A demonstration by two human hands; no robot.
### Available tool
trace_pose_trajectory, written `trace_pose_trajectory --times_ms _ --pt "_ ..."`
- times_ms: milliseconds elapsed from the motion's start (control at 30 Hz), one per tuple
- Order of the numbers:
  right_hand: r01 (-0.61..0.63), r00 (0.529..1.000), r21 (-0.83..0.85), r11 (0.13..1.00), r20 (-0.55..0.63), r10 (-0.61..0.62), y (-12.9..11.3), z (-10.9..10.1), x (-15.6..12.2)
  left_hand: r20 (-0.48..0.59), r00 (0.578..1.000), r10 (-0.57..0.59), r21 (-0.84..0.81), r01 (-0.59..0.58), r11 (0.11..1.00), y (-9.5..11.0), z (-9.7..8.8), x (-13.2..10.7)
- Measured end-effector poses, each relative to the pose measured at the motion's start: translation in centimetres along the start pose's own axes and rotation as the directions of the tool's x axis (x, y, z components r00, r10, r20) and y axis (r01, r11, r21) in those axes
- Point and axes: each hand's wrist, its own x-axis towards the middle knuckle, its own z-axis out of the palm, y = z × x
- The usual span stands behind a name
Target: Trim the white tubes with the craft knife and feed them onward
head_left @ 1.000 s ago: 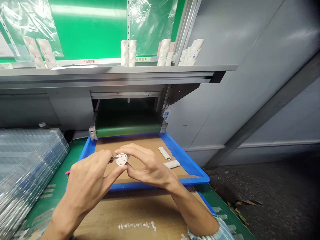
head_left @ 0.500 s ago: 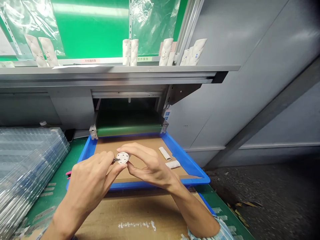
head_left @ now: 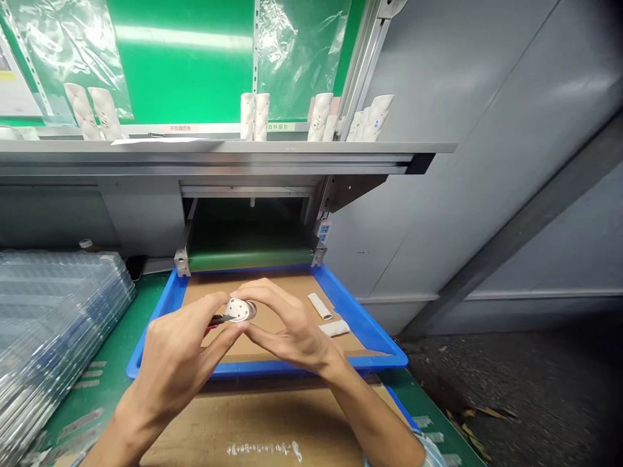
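Note:
Fingers and thumb of my right hand (head_left: 292,331) pinch a white tube-shaped part (head_left: 238,309), its round end with several small dark holes turned towards me. My left hand (head_left: 180,344) is closed around a pink-handled tool (head_left: 221,319) with a narrow dark metal tip. That tip meets the left edge of the part's round end. My left fingertips also reach the part's rim from above and below. Most of the tool is hidden behind my left hand. Both hands are above the blue tray (head_left: 374,363) lined with cardboard.
Two white tubes (head_left: 320,306) lie at the tray's right side. Behind the tray is a green conveyor belt (head_left: 250,259). Stacked clear plastic trays (head_left: 63,311) stand on the left. Overhead, a metal shelf (head_left: 292,148) holds several white tubes. More cardboard (head_left: 263,415) lies in front.
The part has tilted so more of its side shows. My left hand has turned, exposing more of the tool's dark tip and pink handle. The camera view has shifted slightly.

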Motion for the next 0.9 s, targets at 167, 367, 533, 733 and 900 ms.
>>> trace_pose_trajectory --times_ms 167,367,533,733,900 --pt "-0.117 0.991 0.203 0.972 0.088 0.101 0.38 -0.56 -0.21 0.058 0.998 0.031 -0.085 -0.026 0.996 0.09 -0.83 0.54" --pt "-0.075 0.997 0.136 0.988 -0.001 0.076 0.76 -0.65 -0.19 -0.007 0.998 0.069 0.146 -0.068 0.987 -0.17 -0.61 0.52" --pt "-0.043 0.999 0.003 0.999 -0.031 0.043 0.46 -0.44 -0.06 0.005 0.996 0.093 0.292 -0.09 0.952 0.23 -0.31 0.4" --pt "0.014 0.999 -0.075 0.997 -0.036 -0.017 0.54 -0.3 -0.17 0.029 0.995 0.096 0.365 -0.1 0.926 0.4 -0.39 0.09" --pt "0.052 0.997 -0.139 0.989 -0.048 -0.059 0.62 -0.22 -0.27 0.054 0.994 0.097 0.393 -0.11 0.913 0.49 -0.43 0.04"
